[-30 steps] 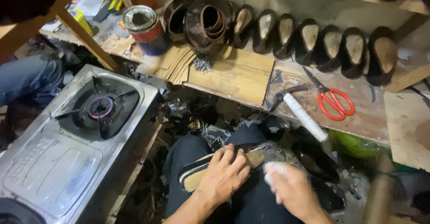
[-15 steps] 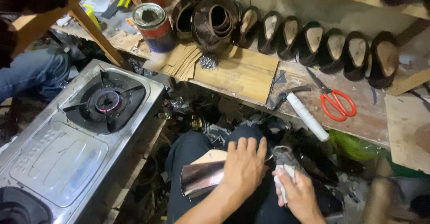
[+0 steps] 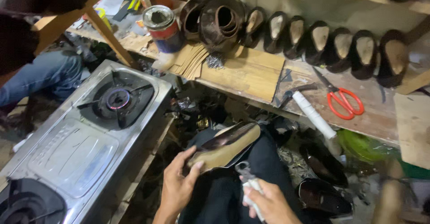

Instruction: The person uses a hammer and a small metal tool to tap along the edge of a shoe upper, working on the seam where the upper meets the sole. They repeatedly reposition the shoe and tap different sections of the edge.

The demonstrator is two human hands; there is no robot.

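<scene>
Left hand: the left hand (image 3: 177, 186) grips the heel end of a shoe (image 3: 226, 145), thumb on the tan sole side, fingers curled under it.
Shoe: lies across the person's lap, sole turned up, dark glossy upper showing along the far edge, toe pointing away toward the bench (image 3: 376, 116).
Right hand: the right hand (image 3: 268, 204) is closed round the white-wrapped handle of pliers (image 3: 246, 179); the metal head pokes up just below the shoe. Touching or not, I cannot tell.
Lap: dark trousers, directly under shoe and hands.
Stove: a steel gas stove (image 3: 71, 157) stands left of the knees; its far burner (image 3: 118, 99) shows a small flame.
Bench: holds a hammer (image 3: 309, 109) with a white handle, red scissors (image 3: 342, 101) just beside it, a stack of tan card pieces (image 3: 190, 60), and a tin can (image 3: 162, 29).
Back row: dark shoes (image 3: 322, 42) stand in a line on the bench's far side.
Floor: two glossy black shoes (image 3: 324, 179) lie right of the knee among scraps.
Other person: a leg in jeans (image 3: 45, 74) at far left.
</scene>
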